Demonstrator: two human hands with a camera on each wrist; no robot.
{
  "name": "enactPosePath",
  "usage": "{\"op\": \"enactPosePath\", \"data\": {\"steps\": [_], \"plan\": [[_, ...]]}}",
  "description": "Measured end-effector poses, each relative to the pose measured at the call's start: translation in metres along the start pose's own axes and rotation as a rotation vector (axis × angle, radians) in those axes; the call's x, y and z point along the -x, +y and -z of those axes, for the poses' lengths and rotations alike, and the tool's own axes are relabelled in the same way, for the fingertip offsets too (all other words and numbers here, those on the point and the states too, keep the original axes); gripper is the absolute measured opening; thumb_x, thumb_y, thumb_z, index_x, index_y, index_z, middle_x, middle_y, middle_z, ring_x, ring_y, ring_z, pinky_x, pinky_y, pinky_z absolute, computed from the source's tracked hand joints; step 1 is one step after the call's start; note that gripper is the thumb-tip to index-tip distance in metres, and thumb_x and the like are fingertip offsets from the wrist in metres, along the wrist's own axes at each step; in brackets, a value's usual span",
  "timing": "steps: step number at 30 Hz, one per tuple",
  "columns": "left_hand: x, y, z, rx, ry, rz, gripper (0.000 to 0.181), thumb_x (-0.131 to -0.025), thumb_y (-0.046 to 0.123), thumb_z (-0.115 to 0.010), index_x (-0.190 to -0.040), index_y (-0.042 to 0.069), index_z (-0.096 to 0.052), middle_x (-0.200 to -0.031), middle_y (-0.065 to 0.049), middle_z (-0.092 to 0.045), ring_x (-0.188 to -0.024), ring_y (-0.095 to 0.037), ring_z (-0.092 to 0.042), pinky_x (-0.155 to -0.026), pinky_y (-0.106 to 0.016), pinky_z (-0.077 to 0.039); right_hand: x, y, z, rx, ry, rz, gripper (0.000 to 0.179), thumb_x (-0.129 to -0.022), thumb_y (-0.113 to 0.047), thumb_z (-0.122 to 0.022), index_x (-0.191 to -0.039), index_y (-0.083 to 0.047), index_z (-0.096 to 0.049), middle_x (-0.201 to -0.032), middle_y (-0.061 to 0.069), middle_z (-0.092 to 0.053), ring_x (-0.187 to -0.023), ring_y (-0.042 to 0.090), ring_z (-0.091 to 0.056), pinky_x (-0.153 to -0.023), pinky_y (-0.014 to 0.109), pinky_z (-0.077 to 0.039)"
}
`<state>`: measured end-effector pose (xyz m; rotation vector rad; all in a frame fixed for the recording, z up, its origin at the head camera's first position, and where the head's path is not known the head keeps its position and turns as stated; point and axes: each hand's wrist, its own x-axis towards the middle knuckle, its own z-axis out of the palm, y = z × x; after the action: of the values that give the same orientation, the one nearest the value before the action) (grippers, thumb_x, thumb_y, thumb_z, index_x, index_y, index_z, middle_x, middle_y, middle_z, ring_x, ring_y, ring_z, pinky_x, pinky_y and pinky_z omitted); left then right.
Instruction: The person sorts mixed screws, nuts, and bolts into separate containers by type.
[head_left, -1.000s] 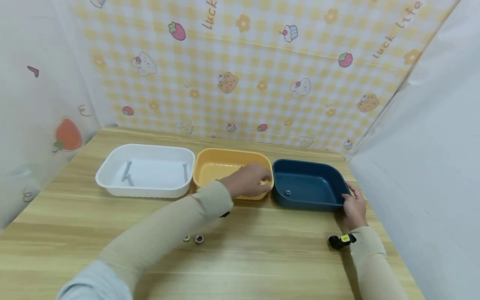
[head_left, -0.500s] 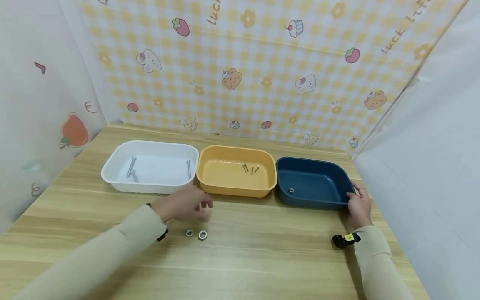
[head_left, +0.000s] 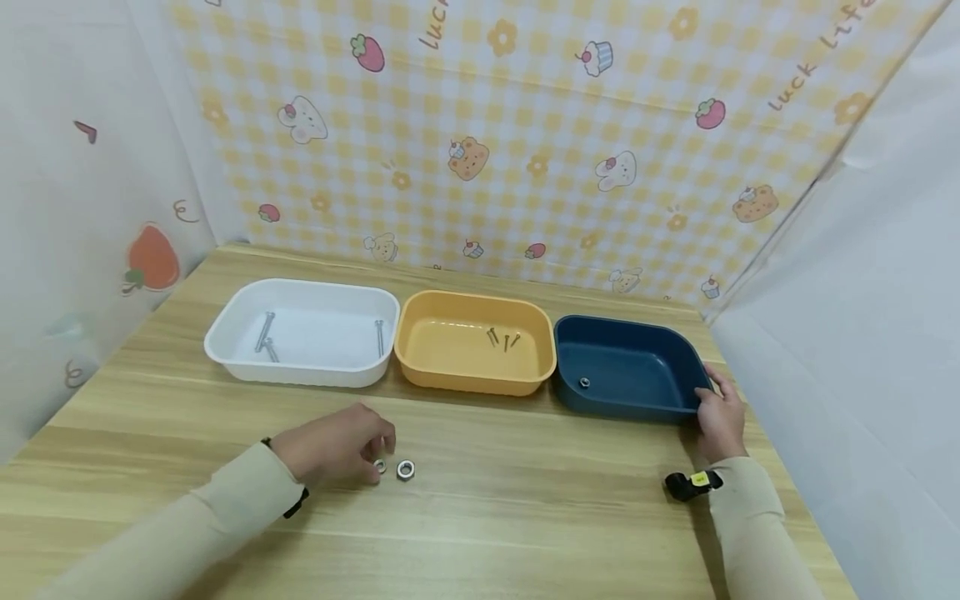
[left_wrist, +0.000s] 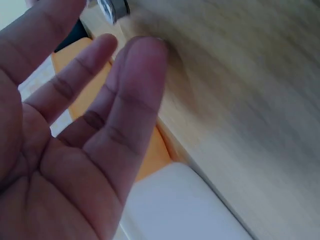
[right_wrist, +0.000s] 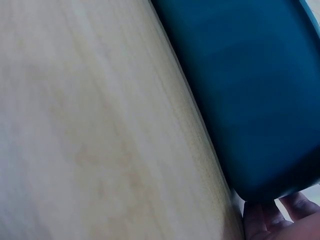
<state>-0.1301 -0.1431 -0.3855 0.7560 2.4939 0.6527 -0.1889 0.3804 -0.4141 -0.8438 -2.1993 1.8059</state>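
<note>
My left hand point(head_left: 337, 446) is low over the table, its thumb and fingertips apart around a small nut point(head_left: 380, 466). A larger hex nut point(head_left: 406, 470) lies just right of the fingertips. In the left wrist view the fingers point(left_wrist: 135, 80) are loosely extended, with a nut point(left_wrist: 115, 9) at the top edge. My right hand point(head_left: 722, 423) holds the right end of the dark blue bin point(head_left: 637, 412), thumb over the rim and fingers against the outside. One nut point(head_left: 584, 382) lies inside that bin. The right wrist view shows fingertips point(right_wrist: 260, 217) at the bin's corner.
A white bin point(head_left: 300, 375) with long bolts point(head_left: 266, 331) stands at the left. Beside it, a yellow bin point(head_left: 465, 381) contains several small screws point(head_left: 506, 342). The three bins form a row before a checked cloth backdrop point(head_left: 555, 117). White sheets flank the wooden table point(head_left: 525, 517).
From over the yellow bin, my left hand has moved left and toward me, down to the small nut. The small screws in that bin are now uncovered. My right hand keeps its hold.
</note>
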Motion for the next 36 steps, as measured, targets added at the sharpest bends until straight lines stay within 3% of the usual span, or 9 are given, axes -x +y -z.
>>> {"op": "enactPosePath", "data": {"steps": [8, 13, 18, 21, 26, 30, 36], "plan": [[-0.004, 0.006, -0.007, -0.122, 0.043, -0.058, 0.023, -0.079, -0.001, -0.076, -0.072, 0.016, -0.062, -0.067, 0.01, -0.052, -0.063, -0.007, -0.047, -0.059, -0.026, -0.045, -0.001, 0.001, 0.0, 0.004, 0.012, 0.008, 0.052, -0.101, -0.01, -0.04, -0.152, -0.023, -0.034, -0.16, 0.0, -0.017, -0.14, 0.019, -0.019, -0.114, 0.036, -0.023], [-0.004, 0.008, -0.009, -0.136, 0.045, -0.038, 0.024, -0.08, -0.003, -0.072, -0.072, 0.015, -0.058, -0.066, 0.009, -0.05, -0.061, -0.007, -0.046, -0.056, -0.024, -0.043, 0.0, 0.003, 0.0, 0.008, 0.0, -0.011, 0.054, -0.101, -0.009, -0.038, -0.152, -0.024, -0.034, -0.161, -0.001, -0.013, -0.142, 0.02, -0.015, -0.115, 0.04, -0.021], [-0.008, 0.004, -0.008, -0.16, 0.124, -0.107, 0.032, -0.079, -0.008, -0.068, -0.066, 0.015, -0.049, -0.062, 0.008, -0.042, -0.059, -0.006, -0.04, -0.051, -0.022, -0.037, 0.0, 0.0, -0.001, -0.008, -0.011, 0.0, 0.053, -0.101, -0.011, -0.037, -0.152, -0.025, -0.033, -0.161, -0.001, -0.014, -0.142, 0.021, -0.018, -0.115, 0.04, -0.022], [-0.013, 0.001, -0.006, -0.117, 0.116, -0.114, 0.031, -0.082, -0.007, -0.067, -0.068, 0.015, -0.05, -0.063, 0.009, -0.043, -0.06, -0.005, -0.041, -0.052, -0.022, -0.038, 0.001, -0.001, 0.0, -0.028, -0.003, -0.012, 0.054, -0.1, -0.008, -0.037, -0.152, -0.024, -0.034, -0.16, 0.0, -0.017, -0.141, 0.021, -0.02, -0.114, 0.038, -0.024], [-0.023, -0.003, -0.001, 0.035, 0.112, -0.086, 0.014, -0.086, -0.001, -0.066, -0.082, 0.012, -0.062, -0.074, 0.008, -0.056, -0.07, -0.007, -0.052, -0.063, -0.025, -0.048, 0.001, 0.0, 0.001, -0.026, 0.007, -0.025, 0.054, -0.1, -0.008, -0.038, -0.151, -0.026, -0.035, -0.16, 0.0, -0.018, -0.141, 0.018, -0.021, -0.114, 0.036, -0.025], [-0.033, 0.0, 0.003, 0.22, 0.122, -0.08, 0.007, -0.091, 0.002, -0.063, -0.093, 0.007, -0.067, -0.083, 0.004, -0.063, -0.076, -0.01, -0.057, -0.07, -0.027, -0.052, 0.001, 0.0, 0.001, -0.017, 0.017, -0.018, 0.054, -0.1, -0.01, -0.039, -0.151, -0.028, -0.036, -0.159, 0.0, -0.02, -0.141, 0.017, -0.019, -0.114, 0.035, -0.023], [-0.052, 0.013, 0.004, 0.644, 0.101, -0.068, 0.009, -0.096, 0.002, -0.057, -0.101, -0.003, -0.064, -0.092, -0.016, -0.064, -0.081, -0.023, -0.061, -0.077, -0.033, -0.055, -0.002, 0.0, -0.001, -0.035, 0.011, -0.021, 0.055, -0.1, -0.008, -0.038, -0.151, -0.026, -0.036, -0.159, -0.002, -0.019, -0.141, 0.017, -0.018, -0.114, 0.035, -0.023]]}}
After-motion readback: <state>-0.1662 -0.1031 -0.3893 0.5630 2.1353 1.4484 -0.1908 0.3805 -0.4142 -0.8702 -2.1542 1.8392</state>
